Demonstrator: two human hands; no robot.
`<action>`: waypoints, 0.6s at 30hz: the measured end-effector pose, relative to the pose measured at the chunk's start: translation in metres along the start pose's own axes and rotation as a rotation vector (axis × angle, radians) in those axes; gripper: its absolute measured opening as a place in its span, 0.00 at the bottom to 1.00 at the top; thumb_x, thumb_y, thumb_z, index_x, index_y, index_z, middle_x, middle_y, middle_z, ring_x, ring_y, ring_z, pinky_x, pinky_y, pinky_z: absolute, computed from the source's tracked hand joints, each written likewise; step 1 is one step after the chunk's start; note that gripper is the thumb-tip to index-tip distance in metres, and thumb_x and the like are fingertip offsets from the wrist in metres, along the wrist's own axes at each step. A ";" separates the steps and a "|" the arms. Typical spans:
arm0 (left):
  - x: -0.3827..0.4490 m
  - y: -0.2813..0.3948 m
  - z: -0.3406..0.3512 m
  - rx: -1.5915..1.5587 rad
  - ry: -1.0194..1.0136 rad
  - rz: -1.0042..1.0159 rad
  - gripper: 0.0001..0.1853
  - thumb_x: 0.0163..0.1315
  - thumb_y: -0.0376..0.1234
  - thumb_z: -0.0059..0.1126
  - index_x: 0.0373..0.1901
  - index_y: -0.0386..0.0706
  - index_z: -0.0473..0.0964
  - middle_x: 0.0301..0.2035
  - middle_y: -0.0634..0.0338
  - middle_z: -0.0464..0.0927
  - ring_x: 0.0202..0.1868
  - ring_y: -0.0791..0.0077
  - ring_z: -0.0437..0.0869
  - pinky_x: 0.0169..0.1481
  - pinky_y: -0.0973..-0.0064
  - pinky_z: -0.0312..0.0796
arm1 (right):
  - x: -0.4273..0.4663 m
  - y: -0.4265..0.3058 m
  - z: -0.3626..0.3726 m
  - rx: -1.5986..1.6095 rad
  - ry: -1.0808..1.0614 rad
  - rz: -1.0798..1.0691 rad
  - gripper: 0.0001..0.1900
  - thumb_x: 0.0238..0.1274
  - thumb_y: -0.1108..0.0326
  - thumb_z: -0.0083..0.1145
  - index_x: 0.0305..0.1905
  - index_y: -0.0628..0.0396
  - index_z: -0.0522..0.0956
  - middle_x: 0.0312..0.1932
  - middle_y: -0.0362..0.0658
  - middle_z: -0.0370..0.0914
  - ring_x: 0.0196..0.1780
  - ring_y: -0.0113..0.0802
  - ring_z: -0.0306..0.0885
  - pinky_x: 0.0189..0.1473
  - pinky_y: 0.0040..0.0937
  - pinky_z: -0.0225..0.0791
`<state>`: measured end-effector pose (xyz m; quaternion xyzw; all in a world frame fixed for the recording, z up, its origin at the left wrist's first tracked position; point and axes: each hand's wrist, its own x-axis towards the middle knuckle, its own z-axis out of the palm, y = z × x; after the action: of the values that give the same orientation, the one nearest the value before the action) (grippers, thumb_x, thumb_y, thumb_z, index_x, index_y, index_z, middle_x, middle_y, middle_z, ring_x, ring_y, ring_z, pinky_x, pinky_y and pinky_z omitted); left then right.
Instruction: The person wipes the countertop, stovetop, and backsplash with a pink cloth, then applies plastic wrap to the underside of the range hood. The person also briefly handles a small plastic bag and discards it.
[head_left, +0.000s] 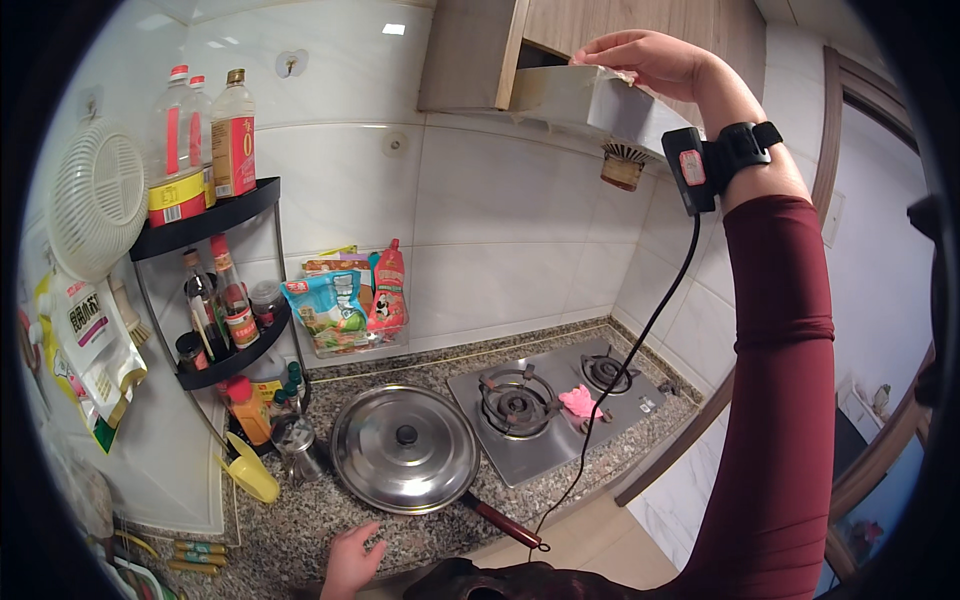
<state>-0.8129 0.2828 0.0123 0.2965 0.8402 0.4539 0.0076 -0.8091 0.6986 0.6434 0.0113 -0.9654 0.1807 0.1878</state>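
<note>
My right hand (652, 61) is raised to the top edge of a range hood (589, 101) under the wall cabinet. Its fingers bend over that edge beside a crumpled, yellowish film (619, 75); whether they grip anything is hidden. Low in the view, my left hand (354, 556) hovers near the front of the granite counter (292, 536), fingers apart and holding nothing. Just beyond it sits a frying pan with a metal lid (405, 450), its brown handle (506, 523) pointing towards me. A pink cloth (579, 403) lies on the gas hob (517, 450) between the two burners.
A black corner shelf (217, 217) holds bottles and jars. A wall basket (360, 341) carries food packets. A yellow scoop (253, 476) and a metal canister (298, 448) stand left of the pan. A black cable (660, 311) hangs from my right wrist across the hob.
</note>
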 end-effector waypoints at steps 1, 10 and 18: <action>-0.001 0.000 0.002 -0.001 0.020 0.031 0.21 0.55 0.36 0.68 0.50 0.37 0.81 0.40 0.48 0.85 0.33 0.52 0.84 0.43 0.63 0.77 | 0.002 0.000 -0.002 -0.018 -0.015 0.017 0.15 0.72 0.56 0.57 0.53 0.53 0.82 0.48 0.33 0.82 0.51 0.19 0.76 0.47 0.22 0.65; -0.014 -0.011 0.004 -0.034 -0.073 -0.087 0.23 0.67 0.37 0.59 0.63 0.44 0.75 0.27 0.50 0.82 0.25 0.61 0.80 0.35 0.63 0.73 | -0.019 0.014 -0.004 0.215 0.279 -0.220 0.11 0.73 0.56 0.57 0.44 0.52 0.81 0.43 0.35 0.82 0.52 0.20 0.78 0.54 0.21 0.66; -0.016 0.010 -0.006 0.060 -0.102 -0.104 0.21 0.60 0.38 0.65 0.53 0.40 0.80 0.38 0.49 0.84 0.37 0.56 0.85 0.48 0.63 0.75 | -0.104 0.009 0.011 -0.079 0.282 -0.499 0.10 0.76 0.61 0.52 0.41 0.55 0.74 0.41 0.36 0.75 0.52 0.26 0.73 0.61 0.29 0.62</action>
<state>-0.7971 0.2741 0.0194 0.2754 0.8663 0.4117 0.0651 -0.7174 0.6982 0.5930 0.2161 -0.9034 0.0908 0.3590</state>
